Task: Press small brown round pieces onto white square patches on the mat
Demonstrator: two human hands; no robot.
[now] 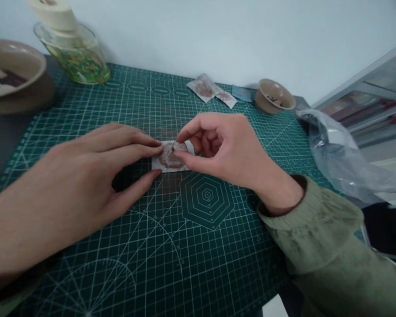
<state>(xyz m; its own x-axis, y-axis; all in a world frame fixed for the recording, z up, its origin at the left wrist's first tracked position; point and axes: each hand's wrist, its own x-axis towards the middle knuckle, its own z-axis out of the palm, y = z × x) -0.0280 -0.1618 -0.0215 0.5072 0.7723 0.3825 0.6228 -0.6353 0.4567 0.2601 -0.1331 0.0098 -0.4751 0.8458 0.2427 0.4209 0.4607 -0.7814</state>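
Pinching a disc [180,145], right fingers [188,127] nearly meet; parted left fingers [140,152] touch paper's [170,161] edge; mat [165,211] stretches nearward.

On my screen I see wrinkled paper [170,164] at centre, a glossy, clear plastic bag [336,154] at right, matt cloth sleeve [323,229] lower right, smooth, shiny, see-through cup [79,64] upper left.

Under my left hand [92,154] and right hand [229,141]: dark-green mat [135,268], white grid, nested hexagons | between them: white slip [170,159], brown smears | in the right: small pale piece [180,145], fine lines | right arm: olive-green sleeve [326,237] | beyond the left: glass [79,64], green-and-yellow specks
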